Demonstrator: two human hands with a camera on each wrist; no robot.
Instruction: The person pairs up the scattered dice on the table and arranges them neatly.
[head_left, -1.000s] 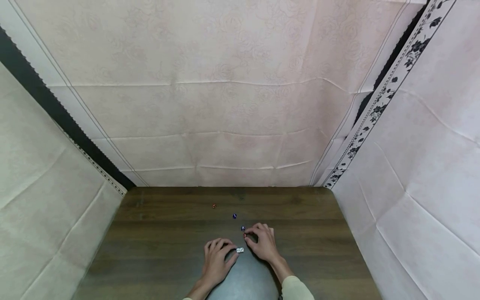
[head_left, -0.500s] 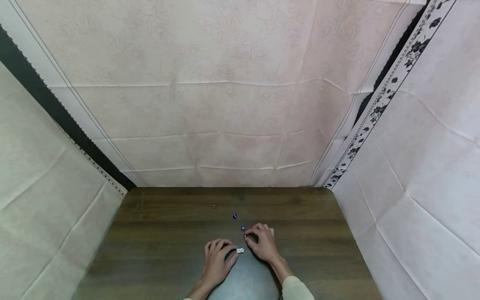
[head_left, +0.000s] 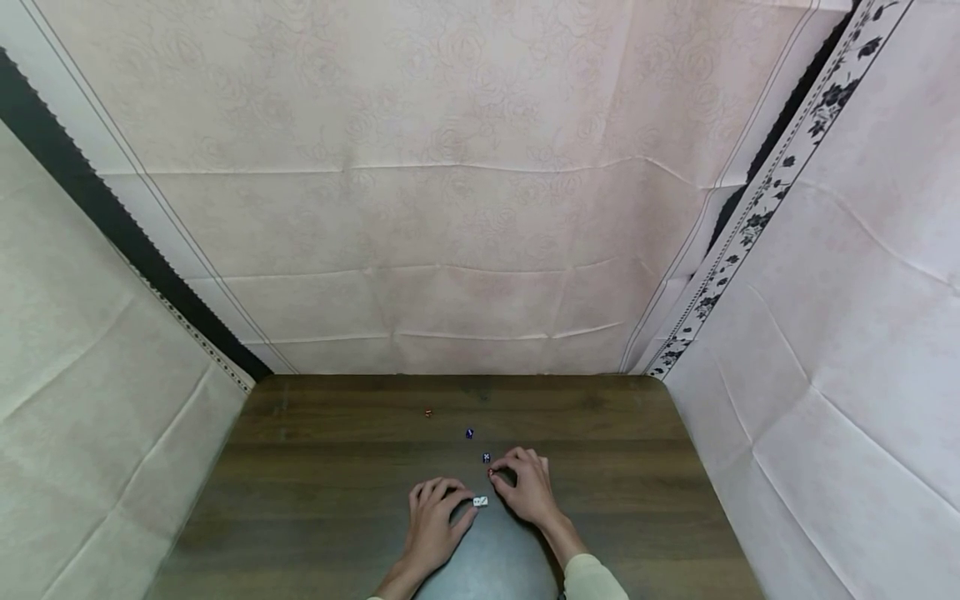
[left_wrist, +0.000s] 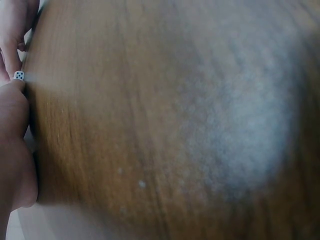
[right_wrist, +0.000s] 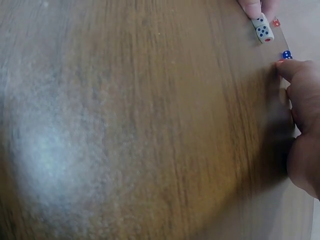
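Two white dice (head_left: 480, 501) lie side by side, touching, on the wooden table. My left hand (head_left: 433, 521) pinches the left one between thumb and index fingertip; the dark pips of both show in the right wrist view, where a pair of white dice (right_wrist: 263, 30) meets the fingertips. Slightly farther away, my right hand (head_left: 527, 485) pinches a red die (head_left: 491, 472), mostly covered by its fingertips. Just beyond that is a blue die (head_left: 486, 457). In the left wrist view a white die (left_wrist: 19, 75) peeks out by the fingertips.
A second blue die (head_left: 469, 433) and another red die (head_left: 428, 413) sit farther back on the table (head_left: 322, 467). Pale cloth hangings (head_left: 465, 250) enclose the back and both sides. Light reflects off the table between the forearms.
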